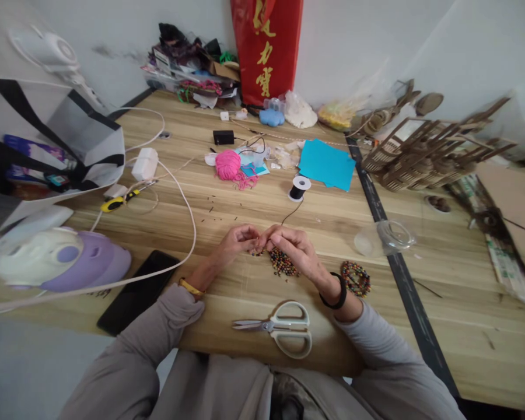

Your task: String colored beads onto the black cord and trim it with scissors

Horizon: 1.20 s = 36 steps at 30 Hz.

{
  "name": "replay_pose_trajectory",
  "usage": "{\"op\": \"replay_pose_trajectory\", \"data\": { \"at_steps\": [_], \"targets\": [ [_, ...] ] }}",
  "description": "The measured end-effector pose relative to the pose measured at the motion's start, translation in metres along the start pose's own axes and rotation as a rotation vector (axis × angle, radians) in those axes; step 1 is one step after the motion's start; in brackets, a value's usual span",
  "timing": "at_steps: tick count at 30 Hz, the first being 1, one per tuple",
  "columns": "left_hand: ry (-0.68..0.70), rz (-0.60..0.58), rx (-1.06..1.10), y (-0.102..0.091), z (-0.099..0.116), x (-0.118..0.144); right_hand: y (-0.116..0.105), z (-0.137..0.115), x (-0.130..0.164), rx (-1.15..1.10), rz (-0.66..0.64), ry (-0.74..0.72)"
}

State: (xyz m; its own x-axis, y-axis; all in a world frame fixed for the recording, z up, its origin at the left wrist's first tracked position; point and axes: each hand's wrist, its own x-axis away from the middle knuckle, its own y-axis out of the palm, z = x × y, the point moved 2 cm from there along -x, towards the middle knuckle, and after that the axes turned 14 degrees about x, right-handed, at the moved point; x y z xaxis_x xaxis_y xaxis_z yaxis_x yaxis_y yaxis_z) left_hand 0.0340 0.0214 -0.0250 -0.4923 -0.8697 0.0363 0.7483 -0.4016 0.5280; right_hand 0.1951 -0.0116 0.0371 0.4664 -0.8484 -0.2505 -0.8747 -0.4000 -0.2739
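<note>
My left hand (235,241) and my right hand (294,246) meet fingertip to fingertip over a pile of small multicoloured beads (282,263) on the wooden table (254,204). Both pinch something tiny between them, apparently a bead and the thin black cord (292,212) that runs up to a black thread spool (299,188). The pinched item itself is too small to make out. A finished beaded bracelet (356,277) lies just right of my right wrist. White-handled scissors (280,328) lie near the table's front edge, below my hands.
A pink yarn ball (228,164) and blue paper (326,164) lie farther back. A clear plastic cup (385,236) lies on its side at right. A black phone (138,290), white cable (188,210), purple-white device (61,259) and bag (56,151) sit left; wooden model (424,153) right.
</note>
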Motion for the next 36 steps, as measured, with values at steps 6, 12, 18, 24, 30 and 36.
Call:
{"op": "replay_pose_trajectory", "data": {
  "at_steps": [6, 12, 18, 24, 30, 36],
  "targets": [
    [0.026, 0.047, -0.004, -0.006, 0.000, 0.001, 0.001, -0.004, 0.003, 0.006, -0.042, 0.018],
    [0.060, 0.106, 0.046, -0.009, 0.000, 0.002, 0.001, 0.009, -0.001, -0.097, 0.081, 0.140],
    [0.068, 0.088, 0.011, -0.008, -0.001, 0.002, 0.002, 0.021, -0.004, 0.054, -0.005, 0.196],
    [0.042, 0.062, -0.048, -0.006, 0.001, 0.004, -0.001, 0.019, -0.003, 0.345, -0.019, 0.166],
    [0.051, 0.025, -0.057, -0.007, -0.001, 0.003, -0.002, 0.024, -0.002, 0.413, 0.014, 0.139],
    [0.043, -0.011, -0.041, -0.008, -0.006, 0.002, -0.001, 0.019, -0.001, 0.486, 0.044, 0.072]
  ]
}}
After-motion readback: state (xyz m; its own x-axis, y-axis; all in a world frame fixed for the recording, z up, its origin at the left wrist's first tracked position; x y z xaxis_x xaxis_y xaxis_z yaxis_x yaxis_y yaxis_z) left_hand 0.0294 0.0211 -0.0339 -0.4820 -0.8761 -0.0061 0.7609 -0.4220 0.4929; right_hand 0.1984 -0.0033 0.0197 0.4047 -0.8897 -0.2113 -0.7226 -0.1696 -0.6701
